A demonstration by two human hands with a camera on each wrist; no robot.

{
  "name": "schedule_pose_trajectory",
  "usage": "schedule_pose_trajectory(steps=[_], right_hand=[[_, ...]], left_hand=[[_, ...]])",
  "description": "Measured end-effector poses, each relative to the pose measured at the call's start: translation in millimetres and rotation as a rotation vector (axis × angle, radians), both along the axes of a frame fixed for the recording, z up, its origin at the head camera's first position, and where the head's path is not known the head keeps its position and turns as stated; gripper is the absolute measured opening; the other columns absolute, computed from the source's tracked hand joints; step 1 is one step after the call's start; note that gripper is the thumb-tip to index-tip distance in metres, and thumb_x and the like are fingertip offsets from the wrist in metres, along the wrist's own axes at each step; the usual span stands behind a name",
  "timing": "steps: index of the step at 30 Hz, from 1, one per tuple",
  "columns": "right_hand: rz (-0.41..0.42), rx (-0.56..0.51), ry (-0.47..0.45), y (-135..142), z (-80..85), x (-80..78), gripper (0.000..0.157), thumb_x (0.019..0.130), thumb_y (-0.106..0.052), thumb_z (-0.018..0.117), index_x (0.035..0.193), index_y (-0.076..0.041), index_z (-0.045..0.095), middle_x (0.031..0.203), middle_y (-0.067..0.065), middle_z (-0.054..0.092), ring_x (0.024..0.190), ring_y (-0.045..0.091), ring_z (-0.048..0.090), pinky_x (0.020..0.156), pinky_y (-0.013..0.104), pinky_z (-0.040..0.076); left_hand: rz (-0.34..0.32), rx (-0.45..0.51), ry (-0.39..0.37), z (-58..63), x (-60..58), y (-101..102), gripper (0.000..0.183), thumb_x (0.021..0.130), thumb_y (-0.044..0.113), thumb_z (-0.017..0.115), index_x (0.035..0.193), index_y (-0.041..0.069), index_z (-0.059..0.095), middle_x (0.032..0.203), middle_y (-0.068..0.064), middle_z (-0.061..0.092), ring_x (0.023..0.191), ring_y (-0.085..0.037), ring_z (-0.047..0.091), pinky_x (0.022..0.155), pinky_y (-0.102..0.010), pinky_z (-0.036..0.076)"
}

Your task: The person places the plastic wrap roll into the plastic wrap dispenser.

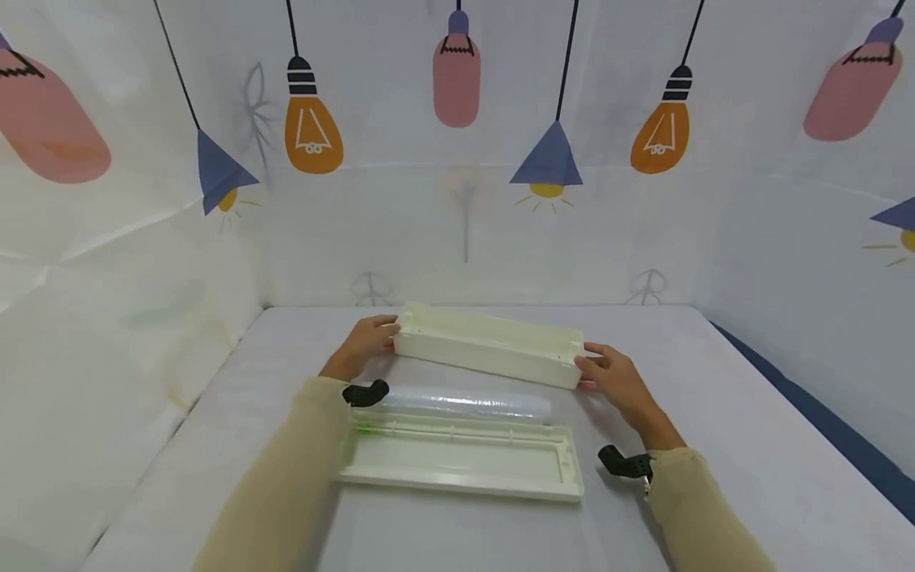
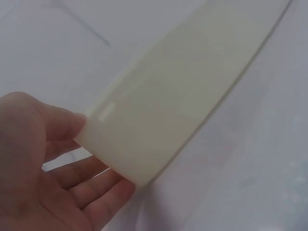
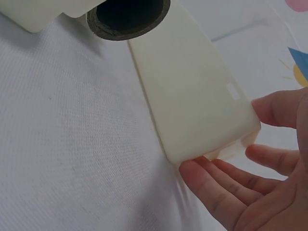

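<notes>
A long, open-topped cream plastic box (image 1: pixel 486 361) spans between my two hands near the back of the table, its left end farther back. My left hand (image 1: pixel 366 343) holds the left end; in the left wrist view the thumb is at the upper edge and the fingers reach the lower corner. At the other end, my right hand (image 1: pixel 615 383) grips the corner with thumb and fingers. In front of the box lies a roll of clear film (image 1: pixel 465 403). The right wrist view shows the roll's dark hollow core (image 3: pixel 109 35).
Nearest me on the white table (image 1: pixel 457 532) is a shallow cream plastic lid (image 1: pixel 457 461), inner side up, with a raised rim. A black wrist camera (image 1: pixel 366 393) is on the left sleeve and another (image 1: pixel 624 462) on the right. A lamp-patterned curtain (image 1: pixel 400 222) hangs behind.
</notes>
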State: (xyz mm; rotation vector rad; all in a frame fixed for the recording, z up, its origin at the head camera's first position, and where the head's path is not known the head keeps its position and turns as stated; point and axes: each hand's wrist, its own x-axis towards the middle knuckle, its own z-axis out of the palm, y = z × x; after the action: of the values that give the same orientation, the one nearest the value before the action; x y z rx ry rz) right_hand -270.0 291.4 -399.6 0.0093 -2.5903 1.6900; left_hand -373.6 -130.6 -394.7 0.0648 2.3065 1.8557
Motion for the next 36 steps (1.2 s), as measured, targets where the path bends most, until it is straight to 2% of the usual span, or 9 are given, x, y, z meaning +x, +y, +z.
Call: schedule_pose_trajectory(steps=[5, 11, 18, 21, 28, 36], right_hand=[[0.002, 0.033, -0.028, 0, -0.4, 2.8, 0.064, 0.104, -0.026, 0.057, 0.152, 0.009, 0.031, 0.138, 0.036, 0.050, 0.110, 0.037, 0.065, 0.086, 0.034, 0.058], [0.037, 0.049, -0.026, -2, 0.9, 2.7, 0.073, 0.102, -0.031, 0.061, 0.152, 0.009, 0.028, 0.140, 0.037, 0.046, 0.110, 0.038, 0.065, 0.089, 0.039, 0.056], [0.034, 0.080, -0.027, -3, -1.6, -0.5, 0.072, 0.101, -0.029, 0.063, 0.153, 0.006, 0.029, 0.142, 0.035, 0.045, 0.105, 0.035, 0.067, 0.090, 0.039, 0.056], [0.029, 0.080, -0.017, -3, -2.0, -0.6, 0.070, 0.101, -0.027, 0.063, 0.153, 0.007, 0.030, 0.141, 0.035, 0.046, 0.106, 0.035, 0.066, 0.088, 0.038, 0.057], [0.021, 0.063, 0.017, -3, 0.1, 2.0, 0.068, 0.101, -0.024, 0.064, 0.153, 0.007, 0.031, 0.140, 0.036, 0.047, 0.109, 0.039, 0.065, 0.087, 0.036, 0.057], [0.038, 0.019, 0.086, -1, -3.4, 0.4, 0.069, 0.099, -0.021, 0.067, 0.153, 0.006, 0.032, 0.140, 0.036, 0.048, 0.118, 0.044, 0.059, 0.085, 0.035, 0.058]], left_hand=[[-0.020, -0.013, -0.016, -1.6, -1.0, 1, 0.052, 0.105, 0.015, 0.052, 0.152, -0.002, 0.039, 0.148, -0.024, 0.046, 0.126, -0.033, 0.054, 0.104, -0.042, 0.047], [0.005, -0.030, -0.009, 2.8, 2.8, 1, 0.050, 0.105, 0.014, 0.051, 0.151, -0.002, 0.041, 0.146, -0.024, 0.048, 0.125, -0.034, 0.055, 0.104, -0.044, 0.047], [0.013, -0.028, -0.003, 7.9, 7.6, 0, 0.048, 0.106, 0.013, 0.048, 0.150, -0.004, 0.041, 0.145, -0.025, 0.049, 0.125, -0.035, 0.055, 0.104, -0.045, 0.046], [0.016, -0.019, -0.002, 8.4, 8.4, -1, 0.048, 0.105, 0.012, 0.048, 0.149, -0.005, 0.041, 0.145, -0.025, 0.049, 0.126, -0.035, 0.054, 0.104, -0.045, 0.046], [0.034, -0.040, 0.030, 10.7, 6.6, 6, 0.047, 0.102, 0.007, 0.049, 0.147, -0.007, 0.043, 0.140, -0.026, 0.053, 0.114, -0.032, 0.060, 0.097, -0.045, 0.051], [0.026, -0.035, 0.029, 12.3, 4.8, 4, 0.044, 0.102, 0.004, 0.051, 0.144, -0.007, 0.045, 0.140, -0.026, 0.052, 0.119, -0.034, 0.058, 0.099, -0.045, 0.051]])
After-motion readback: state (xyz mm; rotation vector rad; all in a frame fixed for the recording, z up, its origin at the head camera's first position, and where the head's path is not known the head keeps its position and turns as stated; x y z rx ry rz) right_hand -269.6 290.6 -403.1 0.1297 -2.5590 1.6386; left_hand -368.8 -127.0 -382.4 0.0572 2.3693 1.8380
